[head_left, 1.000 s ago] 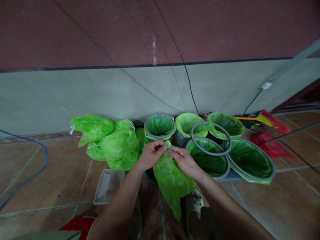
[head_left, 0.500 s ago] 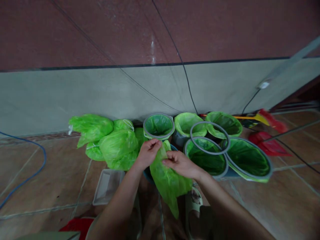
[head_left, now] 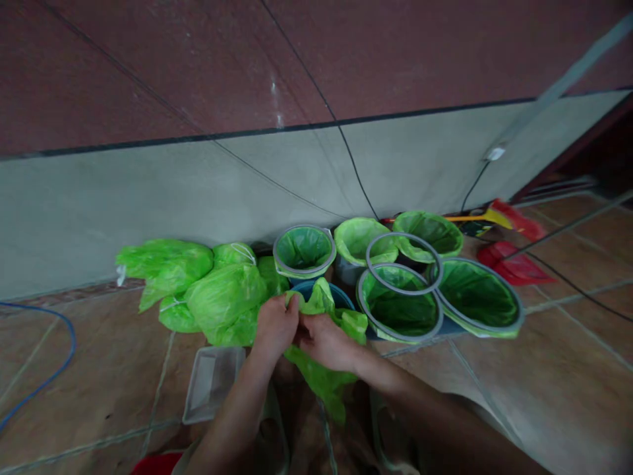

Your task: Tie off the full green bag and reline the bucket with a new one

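Both of my hands meet over a thin green plastic bag point(head_left: 324, 376) that hangs down in front of a blue bin point(head_left: 341, 295). My left hand point(head_left: 275, 328) pinches the bag's upper edge, fingers closed. My right hand point(head_left: 324, 341) grips the same bag just beside it, fingers curled into the plastic. Part of the bag is bunched over the blue bin's rim. My forearms cover the bin's near side.
Several grey-rimmed bins lined with green bags point(head_left: 400, 307) stand to the right along the wall. A loose grey ring point(head_left: 403, 262) lies on them. Tied full green bags point(head_left: 217, 300) sit left. A clear tray point(head_left: 212, 382) lies on the tiles. Red dustpan point(head_left: 512, 267), blue cable point(head_left: 44, 376).
My hands dropped lower and came together on the bag, which is now more bunched and partly over the blue bin's rim. The camera view shifted right and down.
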The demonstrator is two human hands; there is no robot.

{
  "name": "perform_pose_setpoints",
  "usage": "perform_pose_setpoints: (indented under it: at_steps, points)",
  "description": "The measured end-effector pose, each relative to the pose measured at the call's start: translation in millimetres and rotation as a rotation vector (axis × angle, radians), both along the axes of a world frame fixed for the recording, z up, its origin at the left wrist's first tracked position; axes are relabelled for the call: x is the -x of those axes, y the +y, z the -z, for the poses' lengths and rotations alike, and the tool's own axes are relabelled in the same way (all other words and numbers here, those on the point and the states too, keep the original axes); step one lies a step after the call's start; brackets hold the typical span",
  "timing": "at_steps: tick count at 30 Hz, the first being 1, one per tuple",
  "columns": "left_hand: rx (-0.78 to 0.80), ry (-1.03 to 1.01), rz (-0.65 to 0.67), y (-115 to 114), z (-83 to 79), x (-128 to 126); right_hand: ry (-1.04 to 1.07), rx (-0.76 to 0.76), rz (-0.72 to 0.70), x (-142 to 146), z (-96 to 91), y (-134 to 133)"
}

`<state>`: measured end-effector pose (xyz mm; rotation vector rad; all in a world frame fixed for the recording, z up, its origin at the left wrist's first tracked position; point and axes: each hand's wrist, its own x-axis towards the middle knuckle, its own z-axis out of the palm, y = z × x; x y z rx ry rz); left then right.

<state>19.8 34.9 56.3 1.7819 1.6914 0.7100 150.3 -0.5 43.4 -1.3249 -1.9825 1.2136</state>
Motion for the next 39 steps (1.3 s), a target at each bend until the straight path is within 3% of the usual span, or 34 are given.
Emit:
perform_pose_setpoints:
  at_steps: [2, 3, 7, 9, 16, 20, 22, 24, 27, 29, 34, 37, 39]
  points:
    - [0.002, -0.200, 0.024, 2.8, -2.1, 9.1, -0.019, 0.030, -0.079, -13.5, -0.3, 6.9]
    - [0.039, -0.324, 0.056, 3.5, -5.6, 15.0, -0.050, 0.039, -0.025, -22.7, 0.5, 12.5]
    - [0.312, -0.750, 0.309, -2.5, -29.6, 40.0, -0.235, -0.047, 0.424, -57.3, 5.3, 36.5]
    - [0.372, -0.820, 0.409, -8.8, -42.3, 49.7, -0.289, -0.090, 0.515, -66.3, 7.3, 43.0]
    - [0.441, -0.762, 0.800, -19.4, -70.7, 55.2, -0.185, -0.245, 0.406, -65.8, 17.4, 45.3]
    - [0.419, -0.905, 0.874, -22.4, -72.5, 54.2, -0.305, -0.113, 0.298, -61.3, 18.7, 47.4]
    - [0.369, -1.036, 0.853, -26.3, -69.8, 56.4, -0.399, 0.025, 0.227, -59.8, 17.6, 46.3]
    - [0.304, -1.160, 0.730, -31.3, -66.5, 59.6, -0.446, 0.129, 0.152, -60.1, 17.1, 42.8]
    - [0.246, -1.260, 0.462, -38.9, -63.6, 62.9, -0.416, 0.152, 0.082, -64.3, 19.6, 35.0]
    - [0.214, -1.305, 0.362, -42.5, -63.7, 62.0, -0.382, 0.159, 0.082, -68.5, 23.1, 29.9]
    - [0.212, -1.308, 0.323, -41.8, -65.4, 57.7, -0.320, 0.201, 0.062, -72.9, 30.2, 22.9]
    - [0.262, -1.269, 0.333, -36.7, -63.3, 63.7, -0.446, 0.129, 0.106, -73.4, 29.6, 25.0]
    - [0.228, -1.260, 0.236, -35.2, -63.1, 69.7, -0.522, 0.060, 0.196, -77.1, 27.4, 29.6]
